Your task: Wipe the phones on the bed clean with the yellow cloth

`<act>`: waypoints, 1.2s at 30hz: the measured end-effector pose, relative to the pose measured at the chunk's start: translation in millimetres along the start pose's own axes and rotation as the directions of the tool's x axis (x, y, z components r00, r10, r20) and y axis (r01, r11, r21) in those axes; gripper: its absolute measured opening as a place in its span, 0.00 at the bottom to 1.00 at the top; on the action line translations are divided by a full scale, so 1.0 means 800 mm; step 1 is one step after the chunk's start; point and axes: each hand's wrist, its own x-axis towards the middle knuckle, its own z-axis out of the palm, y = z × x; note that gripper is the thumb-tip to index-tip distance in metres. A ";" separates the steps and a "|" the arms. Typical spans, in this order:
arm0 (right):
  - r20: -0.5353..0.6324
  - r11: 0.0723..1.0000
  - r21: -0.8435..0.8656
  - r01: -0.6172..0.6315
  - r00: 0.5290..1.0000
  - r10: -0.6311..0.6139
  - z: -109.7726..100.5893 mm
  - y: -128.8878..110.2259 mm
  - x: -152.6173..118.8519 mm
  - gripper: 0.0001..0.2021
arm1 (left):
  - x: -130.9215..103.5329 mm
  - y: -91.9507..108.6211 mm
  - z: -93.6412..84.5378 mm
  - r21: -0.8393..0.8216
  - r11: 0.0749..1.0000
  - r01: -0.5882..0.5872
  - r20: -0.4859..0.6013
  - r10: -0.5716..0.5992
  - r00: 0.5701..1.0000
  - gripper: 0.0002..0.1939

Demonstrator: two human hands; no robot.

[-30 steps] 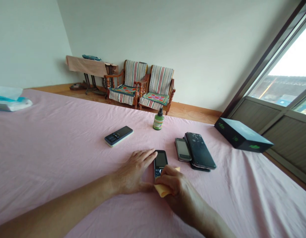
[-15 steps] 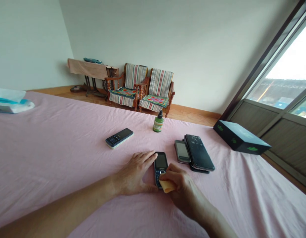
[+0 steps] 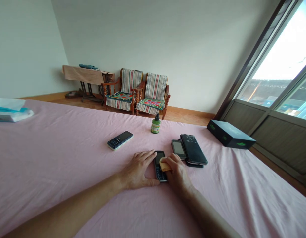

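A dark keypad phone [image 3: 161, 177] lies face up on the pink cloth between my hands. My left hand [image 3: 136, 170] has its forefinger at the phone's upper left edge and its thumb at the lower end, holding it in place; the other fingers rest on the cloth. In my right hand [image 3: 177, 170] is a folded yellow cloth [image 3: 165, 164], pinched and pressed on the phone around the lower screen. That hand covers part of the phone's right side. A second keypad phone [image 3: 120, 140] lies farther up on the left.
A green spray bottle [image 3: 155, 125] stands beyond my hands. On the right lie a small grey phone [image 3: 178, 148] and a large black smartphone [image 3: 194, 150] on another dark device, with a black box [image 3: 229, 134] farther off. A tissue pack [image 3: 13, 114] is at the far left.
My right hand has moved the yellow cloth up the phone, from the keypad to the lower screen. My left hand stays against the phone. The view has shifted slightly.
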 end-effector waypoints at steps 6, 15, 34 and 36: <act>0.054 0.993 0.075 0.090 0.994 -0.094 0.002 -0.016 -0.016 0.18 | 0.001 -0.003 0.005 0.002 1.000 -0.013 -0.013 0.013 1.000 0.49; -0.051 0.998 0.058 -0.001 0.999 0.004 0.001 -0.021 -0.028 0.17 | 0.001 -0.004 0.002 0.006 0.999 -0.039 -0.018 0.039 0.999 0.49; -0.091 0.996 -0.083 0.018 0.996 -0.026 0.002 -0.036 -0.032 0.17 | 0.002 -0.010 0.007 -0.001 0.998 -0.060 -0.042 0.060 0.997 0.48; -0.090 0.995 -0.093 0.023 0.995 -0.031 0.002 -0.036 -0.031 0.17 | 0.003 -0.011 0.008 -0.002 0.998 -0.060 -0.046 0.060 0.997 0.48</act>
